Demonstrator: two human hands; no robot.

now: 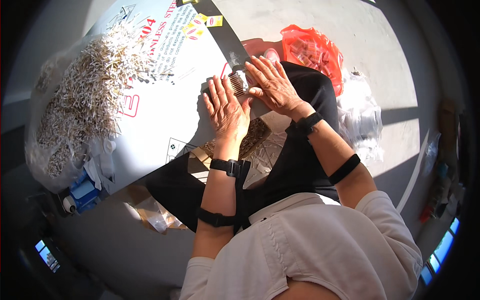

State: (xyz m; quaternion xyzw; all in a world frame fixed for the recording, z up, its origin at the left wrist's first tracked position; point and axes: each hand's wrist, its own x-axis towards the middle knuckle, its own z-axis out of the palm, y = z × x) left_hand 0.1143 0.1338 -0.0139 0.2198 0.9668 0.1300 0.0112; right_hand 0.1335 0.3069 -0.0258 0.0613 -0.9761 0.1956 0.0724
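Centrally, a small row of thin sticks [236, 86], brownish at the ends facing the viewer, is seen at the near right edge of the table [170, 110], between the left hand [227, 112] and the right hand [277, 90]. The fingers of both hands are extended nearly straight, with palms down and narrow gaps; whether the sticks are gripped cannot be told. The table is surfaced in a white sheet bearing red and black print, brightly sunlit, with the left hand's shadow cast beside it. At its left, a large heap of pale sticks [95, 75] is partly enclosed by a clear plastic bag [37, 135]. Small yellow-and-white packets [195, 31] are scattered at the far end. A blue box [84, 192] is noted by the near left corner. Below the hands, more sticks are contained in an open carton [255, 134]. Beyond the right knee, a red plastic bag [312, 55] and clear plastic wrapping [357, 120] are located. The pale floor [385, 50] is crossed by sunlight and shadow. Windows [442, 250] are visible low at both rims.
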